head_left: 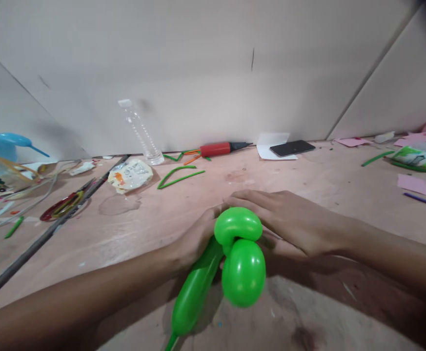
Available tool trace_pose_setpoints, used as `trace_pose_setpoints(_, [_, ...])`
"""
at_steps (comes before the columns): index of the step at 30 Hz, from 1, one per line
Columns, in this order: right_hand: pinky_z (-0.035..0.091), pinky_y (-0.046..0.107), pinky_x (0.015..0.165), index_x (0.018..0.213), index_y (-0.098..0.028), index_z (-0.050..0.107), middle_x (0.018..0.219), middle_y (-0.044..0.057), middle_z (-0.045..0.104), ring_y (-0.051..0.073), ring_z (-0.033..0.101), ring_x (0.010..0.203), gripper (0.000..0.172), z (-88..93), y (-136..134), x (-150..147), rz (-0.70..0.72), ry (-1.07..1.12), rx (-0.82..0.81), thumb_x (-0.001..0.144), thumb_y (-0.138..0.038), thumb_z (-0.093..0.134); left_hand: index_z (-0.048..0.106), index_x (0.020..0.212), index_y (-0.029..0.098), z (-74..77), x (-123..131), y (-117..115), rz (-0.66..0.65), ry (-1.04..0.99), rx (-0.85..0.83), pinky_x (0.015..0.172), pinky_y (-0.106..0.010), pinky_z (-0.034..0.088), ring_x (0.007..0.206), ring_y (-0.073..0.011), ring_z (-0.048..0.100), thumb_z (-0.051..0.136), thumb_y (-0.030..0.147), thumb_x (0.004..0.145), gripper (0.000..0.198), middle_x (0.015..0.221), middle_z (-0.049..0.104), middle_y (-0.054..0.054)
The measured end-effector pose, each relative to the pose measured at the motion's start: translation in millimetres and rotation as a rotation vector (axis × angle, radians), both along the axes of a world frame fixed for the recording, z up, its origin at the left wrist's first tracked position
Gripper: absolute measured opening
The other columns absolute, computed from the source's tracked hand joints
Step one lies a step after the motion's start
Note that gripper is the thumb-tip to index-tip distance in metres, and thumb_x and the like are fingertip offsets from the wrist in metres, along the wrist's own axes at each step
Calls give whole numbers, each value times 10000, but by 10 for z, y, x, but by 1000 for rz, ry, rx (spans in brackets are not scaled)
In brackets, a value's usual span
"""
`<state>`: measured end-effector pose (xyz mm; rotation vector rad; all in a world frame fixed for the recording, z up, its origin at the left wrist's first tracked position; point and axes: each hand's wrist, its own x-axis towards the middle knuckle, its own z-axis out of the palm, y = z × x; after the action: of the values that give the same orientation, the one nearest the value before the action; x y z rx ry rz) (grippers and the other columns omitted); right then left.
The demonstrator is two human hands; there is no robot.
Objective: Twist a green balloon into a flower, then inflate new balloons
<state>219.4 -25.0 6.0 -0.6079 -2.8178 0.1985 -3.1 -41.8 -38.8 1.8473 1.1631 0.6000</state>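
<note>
Green balloon (231,273) sits between our left hand (196,236) and right hand (293,219), both closed around it. Its long part (196,287) points back toward us and a bit left, nearer the left hand; the round bubbles (244,273) sit by the right. How tight, we can't tell.

A pale, stained work surface (183,214) strewn with craft odds and ends.
Along the back, left to right: a clear plastic bottle (143,136), standing; a red pump (215,149), lying flat; and white paper (264,153) partly under a dark phone (294,148). Nearer left lie a crumpled wrapper (130,175) and scissors (64,205); at right, 1 purple stick (425,201).
</note>
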Motion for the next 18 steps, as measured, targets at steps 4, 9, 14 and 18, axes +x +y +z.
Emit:
trace_pose_setpoints(4, [510,465,980,1491,-208,442,1501,155,506,289,579,1255,589,77,-19,16,-9,-61,-7,910,-192,534,644,1232,223,143,-8,24,-61,-200,21,930,-404,557,1109,-252,679,575,294,910,337,1120,733,-32])
trace_pose_setpoints(9, [545,384,853,1486,-273,432,1373,106,586,270,633,1115,709,113,-107,-16,-100,-12,-74,814,-188,640,682,1145,214,223,59,1,-37,-172,105,1033,-432,504,1164,-268,640,837,347,725,467,1189,724,-51])
trace_pose_setpoints(14, [532,364,791,1368,-266,553,1291,103,611,261,643,1018,577,99,-153,-51,-121,-8,-45,804,-178,636,671,1173,224,244,99,-62,-29,-219,55,1059,-395,479,1194,-244,626,863,300,709,508,1218,718,-35])
trace_pose_setpoints(18, [519,351,797,1323,-270,576,1241,87,625,251,634,1014,515,162,-149,-31,-102,6,-67,819,-185,635,657,1190,205,281,52,-12,-164,-265,-46,1012,-377,497,1152,-233,647,816,322,769,466,1234,709,-40])
